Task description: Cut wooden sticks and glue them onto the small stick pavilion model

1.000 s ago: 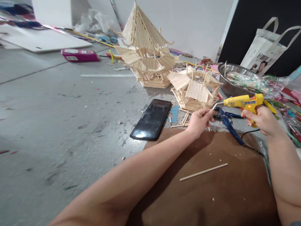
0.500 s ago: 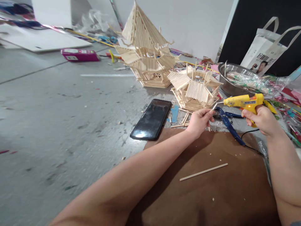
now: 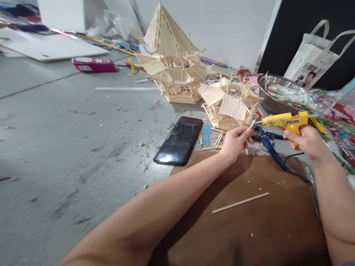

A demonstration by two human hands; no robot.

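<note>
Between thumb and fingers, my left hand [image 3: 236, 141] pinches a short wooden stick [image 3: 252, 124] that points up. My right hand [image 3: 309, 139] is wrapped round the handle of a yellow hot glue gun [image 3: 284, 120]. Its nozzle reaches left, at or very near the stick's upper end; contact is hard to make out. Just behind my left hand stands a small stick-built pavilion [image 3: 231, 105]. A taller stick pagoda [image 3: 174, 62] with a pointed roof rises farther back. One loose stick [image 3: 240, 203] lies on the brown sheet [image 3: 249, 236] in front of me.
Blue-handled pliers [image 3: 270, 147] lie between my hands. Left of them is a black phone [image 3: 179, 140], with short stick pieces [image 3: 217, 142] beside it. A metal bowl [image 3: 262, 94] of wrapped sticks, a white bag [image 3: 307, 59] and a purple power strip [image 3: 94, 64] are farther off.
The glue gun has shifted slightly left and a little down in my right hand, bringing its nozzle closer to the stick. My left hand has hardly moved.
</note>
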